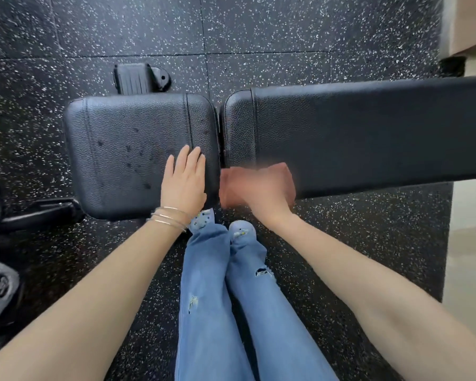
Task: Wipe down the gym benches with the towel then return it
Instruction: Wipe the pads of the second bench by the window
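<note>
A black padded gym bench lies across the view below me, with a short seat pad (127, 149) on the left and a long back pad (368, 133) on the right. Dark wet spots dot the seat pad. My left hand (184, 180) rests flat, fingers straight, on the seat pad's right end. My right hand (261, 192), blurred by motion, grips a reddish-brown towel (282, 171) against the near left corner of the back pad. Most of the towel is hidden under the hand.
Black speckled rubber flooring (286, 31) surrounds the bench. The bench's foot and wheel (140, 78) stick out behind the seat pad. A dumbbell (0, 287) lies at the left edge. My jeans-clad legs (231, 298) stand close to the bench. Pale floor and a wall show at right.
</note>
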`<state>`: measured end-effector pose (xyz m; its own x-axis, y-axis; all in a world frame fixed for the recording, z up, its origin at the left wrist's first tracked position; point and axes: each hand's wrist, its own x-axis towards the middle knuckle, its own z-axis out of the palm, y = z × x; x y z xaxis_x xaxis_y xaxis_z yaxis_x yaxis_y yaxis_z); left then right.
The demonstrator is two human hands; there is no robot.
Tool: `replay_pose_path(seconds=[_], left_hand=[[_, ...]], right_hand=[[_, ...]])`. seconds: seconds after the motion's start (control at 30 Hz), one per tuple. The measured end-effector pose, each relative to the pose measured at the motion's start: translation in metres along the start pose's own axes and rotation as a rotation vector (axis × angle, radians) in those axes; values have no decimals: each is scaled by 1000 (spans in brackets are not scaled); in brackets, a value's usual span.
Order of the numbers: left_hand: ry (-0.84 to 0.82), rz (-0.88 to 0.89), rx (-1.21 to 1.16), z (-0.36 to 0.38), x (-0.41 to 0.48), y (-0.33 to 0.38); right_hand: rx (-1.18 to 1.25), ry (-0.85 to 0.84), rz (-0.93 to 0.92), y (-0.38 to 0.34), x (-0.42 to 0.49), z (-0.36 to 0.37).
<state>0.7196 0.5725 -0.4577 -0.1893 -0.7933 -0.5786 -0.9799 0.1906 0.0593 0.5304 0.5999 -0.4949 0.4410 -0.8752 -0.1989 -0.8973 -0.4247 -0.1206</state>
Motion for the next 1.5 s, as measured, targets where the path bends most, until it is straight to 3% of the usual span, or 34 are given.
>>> replay_pose_path(seconds=[0.07, 0.13, 0.2, 0.3, 0.43, 0.53, 0.67, 0.77, 0.87, 1.03, 1.17, 1.3, 1.5], left_hand=[[-7, -13, -4, 9, -9, 5], [1, -54, -23, 16, -19, 11], [3, -79, -31, 20, -25, 18], [25, -93, -41, 22, -28, 28], [38, -106, -42, 22, -26, 37], [35, -110, -43, 23, -27, 41], [42, -109, -47, 25, -33, 44], [41, -123, -55, 26, -37, 42], [57, -155, -72, 26, -38, 37], [96, -173, -81, 24, -36, 19], [115, -188, -110, 25, -36, -3], [140, -207, -140, 26, -41, -38], [140, -313, -189, 36, -54, -109]], right_hand=[[37, -115, 143, 1, 39, -20], [105, -107, 370, 6, 85, -35], [128, -99, 436, 11, 112, -41], [50, -123, 253, 23, 90, -31], [39, 59, 20, 39, -3, 8], [15, 7, -122, 48, -47, 20], [-47, -35, -255, 64, -38, 8], [15, -122, 64, 53, 7, -21], [98, -88, 428, 42, 81, -42], [154, -145, 502, 29, 137, -45], [55, -49, 380, -10, 87, -22], [101, -57, 276, -39, 38, 0], [52, 150, -101, -55, 17, 17]])
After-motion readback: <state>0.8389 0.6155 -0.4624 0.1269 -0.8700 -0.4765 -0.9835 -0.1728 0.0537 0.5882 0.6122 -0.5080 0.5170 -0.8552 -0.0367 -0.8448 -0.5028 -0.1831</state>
